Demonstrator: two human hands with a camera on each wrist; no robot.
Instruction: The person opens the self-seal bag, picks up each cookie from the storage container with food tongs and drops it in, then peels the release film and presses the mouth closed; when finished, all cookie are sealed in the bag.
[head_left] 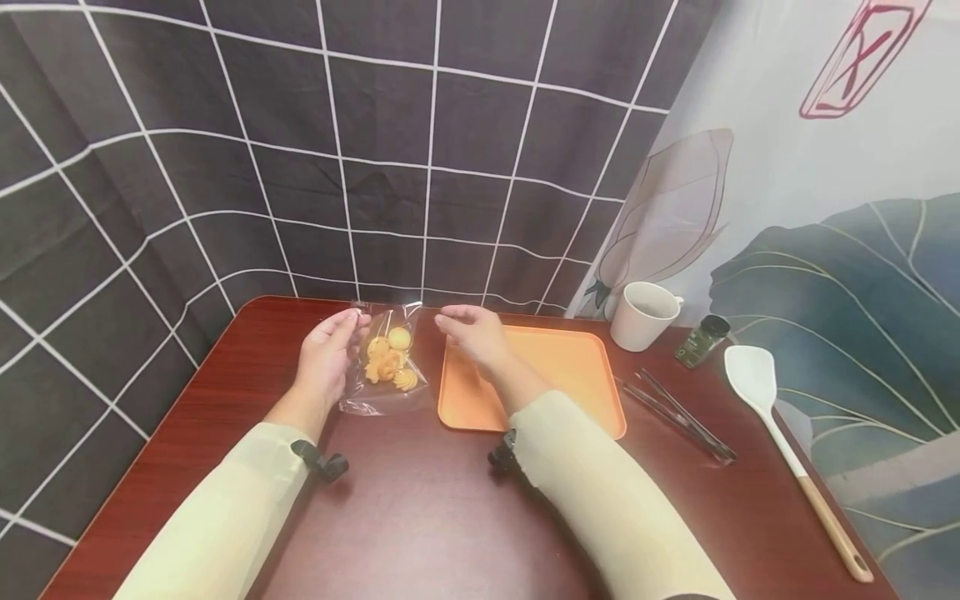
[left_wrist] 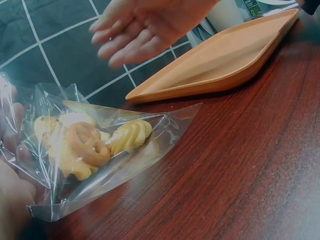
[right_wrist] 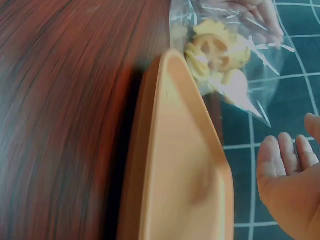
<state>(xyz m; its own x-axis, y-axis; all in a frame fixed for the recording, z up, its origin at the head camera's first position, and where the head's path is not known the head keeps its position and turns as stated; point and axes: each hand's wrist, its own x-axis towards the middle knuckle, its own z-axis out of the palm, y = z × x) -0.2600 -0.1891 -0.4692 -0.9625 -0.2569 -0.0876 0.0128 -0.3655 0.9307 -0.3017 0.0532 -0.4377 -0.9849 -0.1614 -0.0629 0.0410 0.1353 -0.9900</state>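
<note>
A clear plastic bag holds several yellow and light-brown cookies. My left hand pinches the bag's upper left side between thumb and fingers. In the left wrist view the cookies sit in the middle of the bag, which reaches over the table. My right hand is just right of the bag, apart from it, above the far left part of an orange tray. Its fingers look extended and hold nothing in the right wrist view, where the bag appears beyond the tray.
Right of the tray lie metal tongs. A white mug and a small dark-capped jar stand behind them. A white spatula with a wooden handle lies along the right edge. A dark gridded curtain hangs behind the table.
</note>
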